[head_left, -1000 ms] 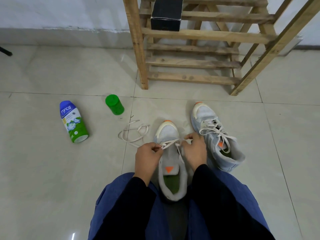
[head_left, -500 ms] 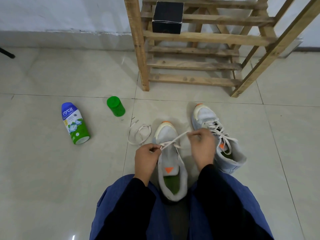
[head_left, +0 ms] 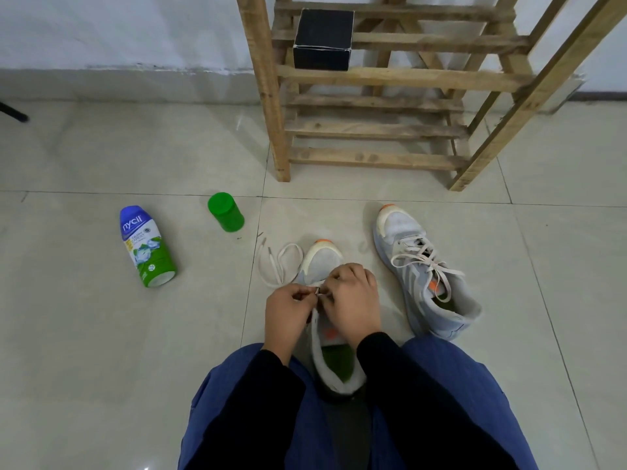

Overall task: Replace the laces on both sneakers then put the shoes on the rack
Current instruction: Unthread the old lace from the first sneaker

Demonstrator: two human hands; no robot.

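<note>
Two sneakers sit on the tiled floor (head_left: 101, 351); head view only.

Near sneaker (head_left: 322, 257): between the person's knees, toe toward the rack (head_left: 373, 130). Both hands cover its tongue and eyelets, so the threading is not readable.

Left hand (head_left: 288, 312): fingers curled, thumb and forefinger pinching the lace (head_left: 274, 266) at its tip.

Right hand (head_left: 354, 300): fingers curled down over the shoe's front, fingertips meeting the left's at that same tip and pinching it too.

The lace's slack lies in loose loops on the floor, just left of the toe.

Second sneaker (head_left: 424, 276): to the right of the near one, apart from it, laced, toe angled toward the rack.

The rack is bare wooden slats against the wall, with a black box (head_left: 324, 39) on an upper shelf.

Green cap (head_left: 225, 212): beyond and left of the loops.

Powder bottle (head_left: 146, 245): further left, on its side, open end toward the person.

Dark rod (head_left: 12, 111): far left edge, cannot tell what it is.
</note>
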